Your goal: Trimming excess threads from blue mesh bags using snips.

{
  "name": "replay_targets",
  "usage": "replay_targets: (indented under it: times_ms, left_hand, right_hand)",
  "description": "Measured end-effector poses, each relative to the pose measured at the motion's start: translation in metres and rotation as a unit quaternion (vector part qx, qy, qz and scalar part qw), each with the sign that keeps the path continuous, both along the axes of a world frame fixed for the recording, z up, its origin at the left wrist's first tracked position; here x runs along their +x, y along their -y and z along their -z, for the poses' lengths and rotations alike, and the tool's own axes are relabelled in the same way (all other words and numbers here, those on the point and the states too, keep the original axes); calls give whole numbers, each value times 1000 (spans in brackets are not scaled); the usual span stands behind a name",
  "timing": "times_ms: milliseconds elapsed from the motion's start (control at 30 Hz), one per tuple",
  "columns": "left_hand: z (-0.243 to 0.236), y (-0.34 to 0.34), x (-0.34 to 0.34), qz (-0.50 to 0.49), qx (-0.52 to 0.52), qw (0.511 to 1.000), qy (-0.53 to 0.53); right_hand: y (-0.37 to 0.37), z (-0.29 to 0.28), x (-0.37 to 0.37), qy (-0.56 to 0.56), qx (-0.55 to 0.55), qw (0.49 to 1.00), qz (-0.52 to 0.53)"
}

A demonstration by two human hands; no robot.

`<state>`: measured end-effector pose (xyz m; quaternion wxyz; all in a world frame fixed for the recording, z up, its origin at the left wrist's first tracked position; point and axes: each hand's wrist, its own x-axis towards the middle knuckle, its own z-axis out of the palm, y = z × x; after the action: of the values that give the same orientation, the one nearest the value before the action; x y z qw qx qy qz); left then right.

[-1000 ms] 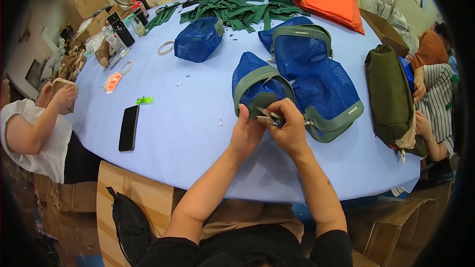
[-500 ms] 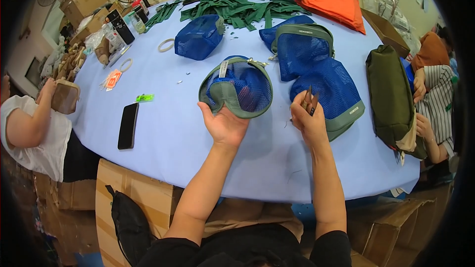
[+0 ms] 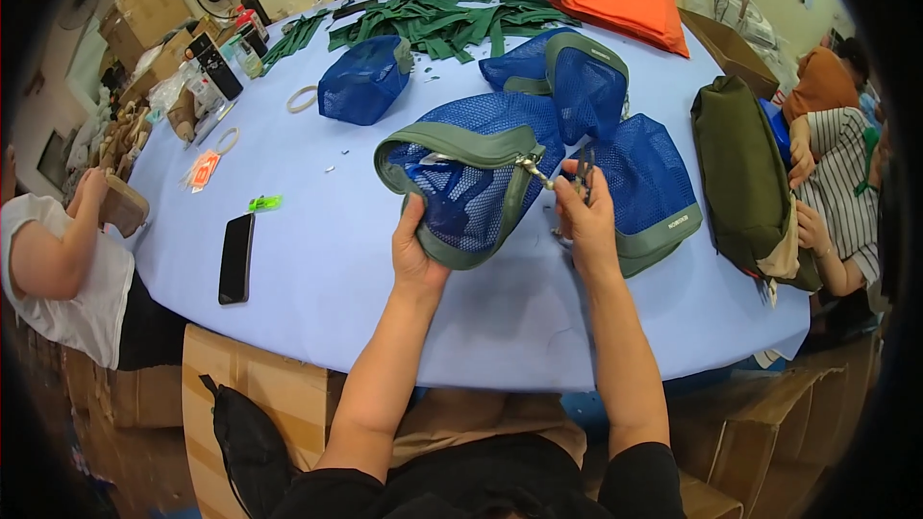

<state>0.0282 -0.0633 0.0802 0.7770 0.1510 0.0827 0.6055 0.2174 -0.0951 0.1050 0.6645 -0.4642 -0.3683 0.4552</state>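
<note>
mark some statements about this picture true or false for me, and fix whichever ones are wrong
1. The left grip holds a blue mesh pouch. True.
2. The right grip is empty. False: it holds metal snips.
3. A black smartphone lies on the table, left of the held pouch. True.
4. The orange fabric bundle lies at the table's near edge. False: it is at the far side, beside the green fabric strips.
5. The olive-green bag is toward the table's right side. True.
</note>
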Motion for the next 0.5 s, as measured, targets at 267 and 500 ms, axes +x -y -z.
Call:
replay_targets:
  times_ms: [267, 500]
  left_hand:
    - [-11, 6, 4, -72, 51, 991, -99]
    - [-16, 19, 13, -140, 79, 954, -253]
  right_hand:
    - [-2, 8, -2, 71, 39, 997, -11]
    - [-2, 12, -6, 189, 82, 977, 49]
